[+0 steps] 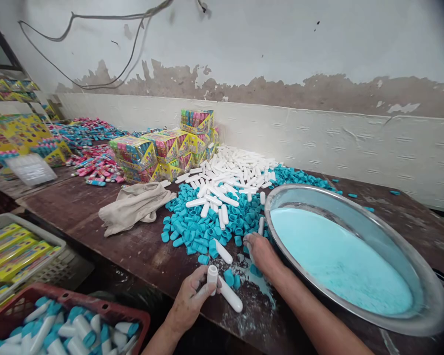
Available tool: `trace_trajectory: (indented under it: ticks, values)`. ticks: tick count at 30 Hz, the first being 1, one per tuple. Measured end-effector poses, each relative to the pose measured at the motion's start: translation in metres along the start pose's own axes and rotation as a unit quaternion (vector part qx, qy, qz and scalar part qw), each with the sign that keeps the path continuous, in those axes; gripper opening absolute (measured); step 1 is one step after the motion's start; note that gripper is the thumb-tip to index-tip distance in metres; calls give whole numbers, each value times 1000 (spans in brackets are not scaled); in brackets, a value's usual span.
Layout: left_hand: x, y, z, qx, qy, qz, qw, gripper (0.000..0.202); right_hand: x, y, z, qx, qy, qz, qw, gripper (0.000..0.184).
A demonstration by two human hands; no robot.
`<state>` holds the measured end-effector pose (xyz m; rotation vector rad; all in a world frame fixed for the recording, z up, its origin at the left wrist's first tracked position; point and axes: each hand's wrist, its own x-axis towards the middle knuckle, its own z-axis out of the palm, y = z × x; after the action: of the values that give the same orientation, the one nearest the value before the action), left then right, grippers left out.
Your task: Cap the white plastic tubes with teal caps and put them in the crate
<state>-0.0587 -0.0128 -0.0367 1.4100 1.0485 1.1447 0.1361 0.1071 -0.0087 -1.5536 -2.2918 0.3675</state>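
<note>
My left hand (pixel 191 298) is closed around a small white plastic bottle (pixel 212 276), held upright with its open neck up. Another white bottle (pixel 231 295) lies on the table just beside it. At the edge of a heap of blue caps (pixel 196 227), my right hand (pixel 262 252) has its fingers curled down among the caps; what they grip is hidden. Close by its wrist stands a wide metal basin (pixel 403 236) with pale blue powder (pixel 329 261) in it. A few loose blue caps (pixel 229 277) and another bottle (pixel 223 251) lie between my hands.
White bottles (pixel 240 170) are heaped behind the caps. Yellow display boxes (pixel 166 148) are stacked by the wall, with a beige cloth (pixel 133 207) in front. Below the table edge, a red crate (pixel 107 310) holds blue-capped bottles, and a grey basket (pixel 61 241) holds yellow packs.
</note>
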Motion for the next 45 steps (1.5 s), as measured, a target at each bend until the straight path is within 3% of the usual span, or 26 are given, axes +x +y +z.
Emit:
trace_trajectory:
  ticks: [5,10,16,20,26,29,32,35,40,45]
  values:
    - [0,2,1,-11,4,0,1000,23,16,-8,8,-98,-20,18,995,12]
    - [-1,-2,0,-4,8,-1,1000,23,14,-16,5,-110,-41,-12,993,12]
    - [2,12,3,1,26,-25,999,36,-15,-28,-18,-80,-81,-80,990,11]
    - [16,27,10,2,27,-39,999,42,-37,-41,-31,-63,-63,-137,987,12]
    - [29,24,19,-74,14,-42,996,35,-53,-38,-26,13,-29,-124,992,13]
    - [27,31,17,-32,-11,-43,998,28,-59,-31,-30,98,-21,-109,989,14]
    - [23,42,13,33,-62,-39,997,21,-66,-27,-42,218,-21,-80,972,12]
    - [20,46,11,55,-122,-58,989,20,-70,-25,-54,309,-76,-67,946,17]
    - [19,50,13,94,-175,-96,975,20,-74,-24,-52,384,-147,-35,911,20]
    - [21,48,19,264,-175,-10,949,19,-74,-21,-50,439,-223,-2,870,22]
